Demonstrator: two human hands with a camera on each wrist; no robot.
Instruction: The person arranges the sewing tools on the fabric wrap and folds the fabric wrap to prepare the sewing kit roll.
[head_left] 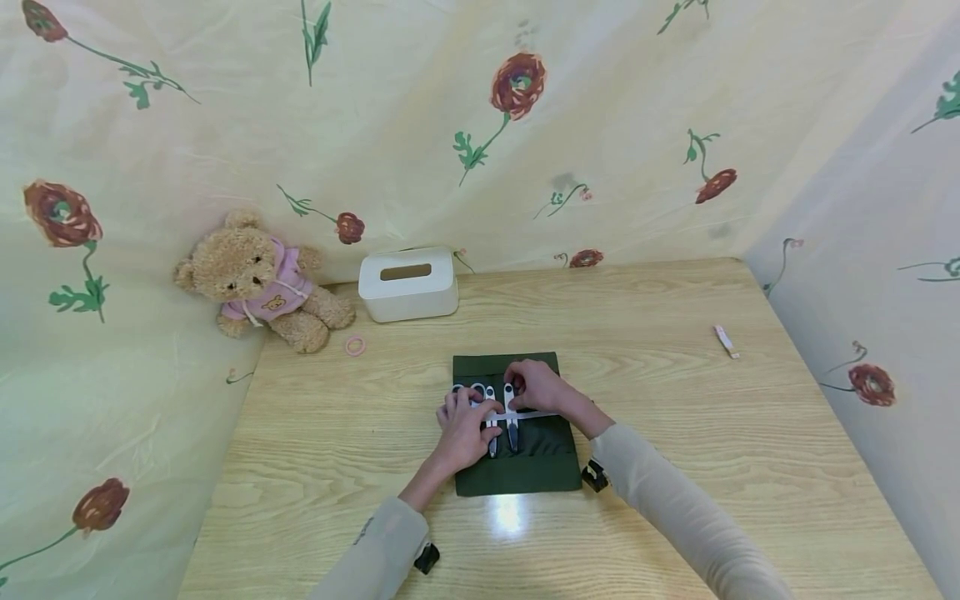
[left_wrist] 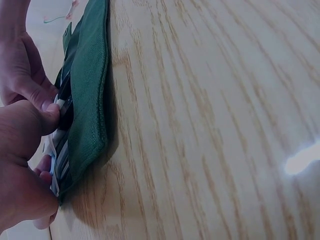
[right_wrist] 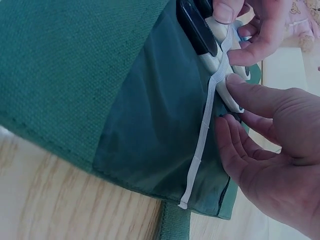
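where fingers [head_left: 480, 414] meet, scissors [head_left: 512, 417] underneath

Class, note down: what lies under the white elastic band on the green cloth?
Under the white elastic band on the green cloth, scissors are tucked; both hands cover parts of them.

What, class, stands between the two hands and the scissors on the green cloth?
Nothing visible. Both the left hand and right hand already touch the scissors on the green cloth. Only the white elastic band crosses over the tools, with the fingers at it.
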